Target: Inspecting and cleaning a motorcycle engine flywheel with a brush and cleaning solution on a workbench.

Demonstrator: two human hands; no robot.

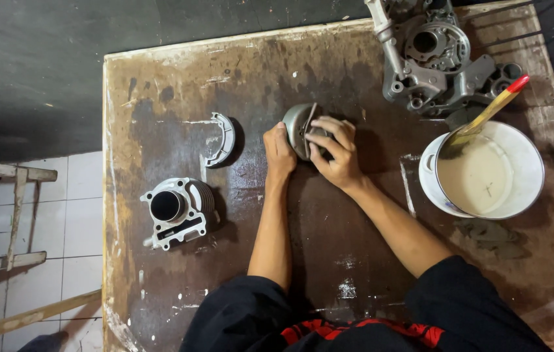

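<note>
A curved grey brake shoe (pixel 297 124) stands on edge near the middle of the worn brown table (pixel 329 248). My left hand (pixel 278 151) grips its left side. My right hand (pixel 334 151) presses a small dark piece, which looks like abrasive paper, against the shoe's right face. A second brake shoe (pixel 221 139) lies flat to the left, apart from both hands.
A finned engine cylinder (pixel 178 210) sits at the left front. A grey engine crankcase (pixel 434 55) lies at the back right. A white basin (pixel 489 171) of cloudy liquid holds a red-tipped brush (pixel 493 105). Wooden slats (pixel 10 221) and tiled floor lie beyond the left edge.
</note>
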